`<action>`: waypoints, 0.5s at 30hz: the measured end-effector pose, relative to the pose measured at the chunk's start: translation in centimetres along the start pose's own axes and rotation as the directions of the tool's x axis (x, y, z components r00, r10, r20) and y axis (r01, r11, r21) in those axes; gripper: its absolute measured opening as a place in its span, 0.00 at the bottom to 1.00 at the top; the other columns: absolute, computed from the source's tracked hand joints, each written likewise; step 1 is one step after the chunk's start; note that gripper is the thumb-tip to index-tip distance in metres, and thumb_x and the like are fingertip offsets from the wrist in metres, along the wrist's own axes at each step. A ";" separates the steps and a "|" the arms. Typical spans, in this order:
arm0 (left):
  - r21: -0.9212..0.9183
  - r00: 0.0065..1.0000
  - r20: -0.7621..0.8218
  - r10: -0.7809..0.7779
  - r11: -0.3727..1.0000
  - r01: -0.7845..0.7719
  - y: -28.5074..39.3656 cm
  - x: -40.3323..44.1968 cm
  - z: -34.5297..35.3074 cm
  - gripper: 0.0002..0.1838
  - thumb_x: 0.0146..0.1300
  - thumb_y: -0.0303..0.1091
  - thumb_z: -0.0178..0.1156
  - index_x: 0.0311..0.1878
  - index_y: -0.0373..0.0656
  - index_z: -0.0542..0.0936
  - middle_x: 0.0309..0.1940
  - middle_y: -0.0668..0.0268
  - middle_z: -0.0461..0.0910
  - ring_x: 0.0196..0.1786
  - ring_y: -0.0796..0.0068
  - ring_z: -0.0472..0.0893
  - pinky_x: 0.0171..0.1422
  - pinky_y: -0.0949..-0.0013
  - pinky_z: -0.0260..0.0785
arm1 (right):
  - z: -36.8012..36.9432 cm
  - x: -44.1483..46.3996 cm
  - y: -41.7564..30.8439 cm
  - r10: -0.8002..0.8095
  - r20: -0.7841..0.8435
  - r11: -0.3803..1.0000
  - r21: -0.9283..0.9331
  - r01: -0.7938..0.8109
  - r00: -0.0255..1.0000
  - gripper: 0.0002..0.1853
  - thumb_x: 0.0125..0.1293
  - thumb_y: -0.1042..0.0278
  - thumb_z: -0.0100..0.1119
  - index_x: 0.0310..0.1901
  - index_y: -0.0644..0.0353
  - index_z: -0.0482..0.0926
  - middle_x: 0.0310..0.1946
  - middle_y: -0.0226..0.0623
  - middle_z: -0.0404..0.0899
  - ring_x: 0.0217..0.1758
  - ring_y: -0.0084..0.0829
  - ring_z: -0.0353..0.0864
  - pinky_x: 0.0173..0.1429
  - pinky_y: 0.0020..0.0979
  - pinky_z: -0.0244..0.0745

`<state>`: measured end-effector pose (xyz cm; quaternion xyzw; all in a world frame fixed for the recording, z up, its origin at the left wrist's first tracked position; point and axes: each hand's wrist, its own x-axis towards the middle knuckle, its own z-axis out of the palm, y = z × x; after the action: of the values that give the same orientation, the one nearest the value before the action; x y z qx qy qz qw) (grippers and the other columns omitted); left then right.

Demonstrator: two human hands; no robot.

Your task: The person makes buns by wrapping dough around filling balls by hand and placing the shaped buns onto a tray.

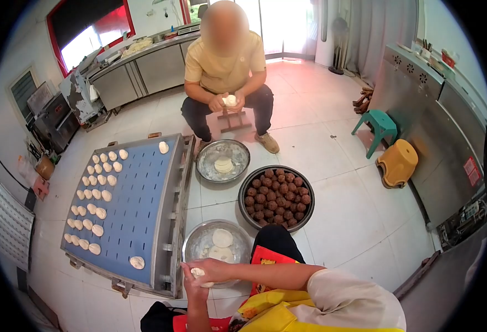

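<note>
One white dough piece (199,273) is clasped in the curled grip of left hand (192,285) and right hand (216,270).

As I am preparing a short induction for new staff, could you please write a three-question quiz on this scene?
1. Multiple choice: what fills the round dark basin?
A) flat pale discs
B) brown balls
C) green leaves

2. True or false: the person opposite is holding pale dough.

3. Short answer: which vessel is nearest the wearer's left hand and right hand, and what lies in it?

Key:
1. B, brown balls.
2. True.
3. The near metal bowl, with flat dough discs in it.
</note>
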<state>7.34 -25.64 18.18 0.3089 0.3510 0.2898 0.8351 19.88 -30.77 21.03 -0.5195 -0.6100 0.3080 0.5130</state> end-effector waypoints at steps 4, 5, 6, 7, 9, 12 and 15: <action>-0.139 0.997 -0.073 0.034 0.989 -0.044 -1.0 0.6 0.8 0.37 0.66 0.69 0.40 0.54 0.41 0.72 0.48 0.60 0.77 0.50 0.63 0.79 0.53 0.59 0.74 | -0.7 0.4 1.0 0.244 0.227 0.970 -0.076 -0.232 0.943 0.35 0.56 0.45 0.63 0.60 0.59 0.69 0.53 0.47 0.72 0.57 0.50 0.72 0.60 0.40 0.67; -0.081 0.992 -0.119 0.048 0.995 -0.058 -1.2 0.5 0.7 0.38 0.65 0.71 0.40 0.54 0.41 0.72 0.47 0.59 0.78 0.49 0.61 0.80 0.51 0.58 0.75 | -0.5 0.2 1.2 0.251 0.220 0.968 -0.073 -0.241 0.943 0.38 0.55 0.44 0.64 0.63 0.59 0.66 0.56 0.47 0.70 0.60 0.50 0.69 0.63 0.40 0.65; -0.024 0.984 -0.164 0.063 0.997 -0.068 -1.3 0.5 0.7 0.39 0.63 0.73 0.40 0.53 0.42 0.72 0.45 0.58 0.79 0.47 0.59 0.80 0.49 0.57 0.76 | -1.3 0.2 0.3 0.139 0.283 0.987 -0.123 -0.108 0.949 0.42 0.55 0.44 0.64 0.66 0.59 0.61 0.62 0.46 0.64 0.66 0.49 0.64 0.68 0.40 0.60; -0.070 0.995 -0.103 0.013 0.997 -0.020 -0.9 0.2 1.0 0.40 0.62 0.74 0.40 0.50 0.41 0.73 0.42 0.57 0.80 0.43 0.59 0.81 0.46 0.56 0.77 | -3.0 0.3 -1.5 0.027 0.347 0.986 -0.166 0.033 0.937 0.47 0.55 0.44 0.64 0.70 0.60 0.56 0.68 0.45 0.59 0.71 0.47 0.58 0.72 0.41 0.55; -0.136 0.996 0.012 -0.093 0.986 0.094 0.8 -0.9 1.6 0.41 0.61 0.75 0.40 0.45 0.41 0.75 0.35 0.55 0.81 0.35 0.57 0.82 0.40 0.55 0.78 | -9.8 1.2 -4.6 -0.161 0.101 0.917 0.382 0.111 0.982 0.55 0.50 0.38 0.66 0.73 0.58 0.50 0.75 0.46 0.46 0.78 0.39 0.45 0.78 0.43 0.41; -0.184 0.995 -0.081 -0.055 0.982 0.039 1.4 0.0 1.8 0.41 0.58 0.77 0.40 0.32 0.42 0.78 0.25 0.58 0.80 0.28 0.57 0.82 0.30 0.53 0.77 | -22.5 0.6 -17.2 -0.285 -0.192 0.522 0.790 0.320 0.939 0.50 0.56 0.35 0.59 0.73 0.58 0.52 0.75 0.42 0.46 0.78 0.36 0.45 0.77 0.46 0.40; -0.187 0.996 0.078 -0.037 0.981 0.051 2.7 0.7 3.1 0.41 0.61 0.75 0.38 0.37 0.42 0.78 0.29 0.59 0.82 0.31 0.59 0.83 0.36 0.54 0.79 | -26.0 -0.4 -21.1 -0.789 -0.190 0.298 0.715 0.633 0.585 0.50 0.56 0.36 0.59 0.73 0.55 0.50 0.75 0.38 0.46 0.78 0.34 0.44 0.76 0.51 0.39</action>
<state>9.37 -24.39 21.59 0.2312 0.2973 0.2917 0.8792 37.73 -40.92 47.50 0.0875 -0.6488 0.3088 0.6900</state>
